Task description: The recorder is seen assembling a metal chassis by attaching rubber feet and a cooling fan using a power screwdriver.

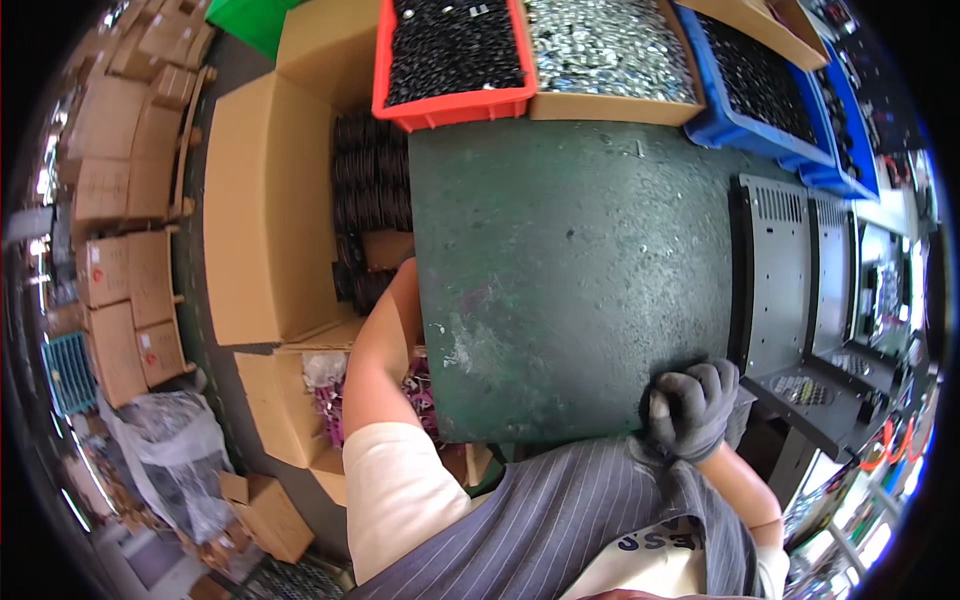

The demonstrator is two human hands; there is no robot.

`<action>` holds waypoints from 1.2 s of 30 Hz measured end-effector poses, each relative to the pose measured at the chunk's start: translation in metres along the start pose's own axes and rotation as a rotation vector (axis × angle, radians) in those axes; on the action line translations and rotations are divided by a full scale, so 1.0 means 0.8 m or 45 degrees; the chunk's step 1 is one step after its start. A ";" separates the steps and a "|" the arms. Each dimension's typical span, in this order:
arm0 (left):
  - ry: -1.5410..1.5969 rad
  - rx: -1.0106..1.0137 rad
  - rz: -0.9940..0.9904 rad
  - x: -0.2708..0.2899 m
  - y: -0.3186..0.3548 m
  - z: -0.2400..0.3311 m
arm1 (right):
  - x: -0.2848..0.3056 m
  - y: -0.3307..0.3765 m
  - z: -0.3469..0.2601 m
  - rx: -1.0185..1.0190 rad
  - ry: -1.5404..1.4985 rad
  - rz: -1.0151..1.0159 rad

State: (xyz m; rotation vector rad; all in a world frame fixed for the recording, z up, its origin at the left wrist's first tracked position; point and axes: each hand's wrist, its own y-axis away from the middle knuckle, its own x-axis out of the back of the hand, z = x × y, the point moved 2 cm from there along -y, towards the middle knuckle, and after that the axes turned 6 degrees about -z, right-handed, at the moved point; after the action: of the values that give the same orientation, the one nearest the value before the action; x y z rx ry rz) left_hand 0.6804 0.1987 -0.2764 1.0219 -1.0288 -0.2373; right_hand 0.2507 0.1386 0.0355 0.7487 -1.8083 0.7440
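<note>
My left arm reaches down into a tall open cardboard box (240, 210) beside the left edge of the green worktable (570, 260). Only a dark sliver of my left hand (406, 263) shows at the wrist; the table edge hides its fingers. Nearest to it are rows of stacked black ribbed parts (372, 190) inside the box. At the table's near right corner rests my right hand (695, 410), in a grey glove. Its fingers are curled in, and I cannot see what, if anything, is inside them.
Along the far edge stand a red bin (458, 108) of black parts, a carton (615, 107) of silvery parts and a blue bin (765, 147). Black perforated metal panels (778, 280) stand at the right. A lower box (275, 410) holds purple parts; stacked cartons (105, 200) line the left.
</note>
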 end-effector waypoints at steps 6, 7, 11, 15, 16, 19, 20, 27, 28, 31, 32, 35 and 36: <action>0.472 0.120 0.702 0.151 0.201 -0.030 | 0.006 0.007 0.004 0.024 -0.041 0.061; 0.497 0.083 0.847 0.176 0.248 -0.024 | 0.007 0.008 0.005 0.029 -0.030 0.065; 0.877 -0.202 1.225 0.240 0.408 0.038 | 0.012 0.013 0.005 0.080 -0.097 0.070; 1.170 -0.592 1.118 0.263 0.453 0.158 | 0.021 0.019 0.010 0.178 -0.238 0.128; 1.155 -0.789 1.026 0.264 0.446 0.199 | 0.024 0.023 0.014 0.234 -0.327 0.092; 0.982 -1.235 0.840 0.245 0.420 0.329 | 0.035 0.039 0.035 0.348 -0.692 0.065; 1.097 -1.307 0.644 0.236 0.405 0.376 | 0.039 0.050 0.044 0.349 -0.838 -0.017; 1.359 -1.533 0.025 0.157 0.336 0.641 | 0.073 0.183 0.133 -0.066 -0.946 -0.046; 1.375 -1.485 0.054 0.146 0.327 0.660 | 0.076 0.208 0.146 -0.186 -0.972 0.032; 1.147 -1.487 0.099 0.125 0.318 0.673 | 0.078 0.290 0.181 -0.621 -0.936 0.189; 1.197 -1.382 0.013 0.117 0.319 0.662 | 0.078 0.319 0.191 -0.806 -0.991 0.243; 0.877 -1.439 0.241 0.113 0.338 0.638 | 0.082 0.395 0.218 -1.127 -0.940 0.382; 0.693 -1.250 0.312 0.113 0.346 0.625 | 0.088 0.416 0.228 -1.211 -0.942 0.400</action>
State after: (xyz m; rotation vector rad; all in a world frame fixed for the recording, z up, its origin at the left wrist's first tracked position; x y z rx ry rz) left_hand 0.2535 -0.0004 0.0590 0.0410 -0.4177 -0.2076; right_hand -0.1292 0.1932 -0.0054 0.0692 -2.6364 -0.3200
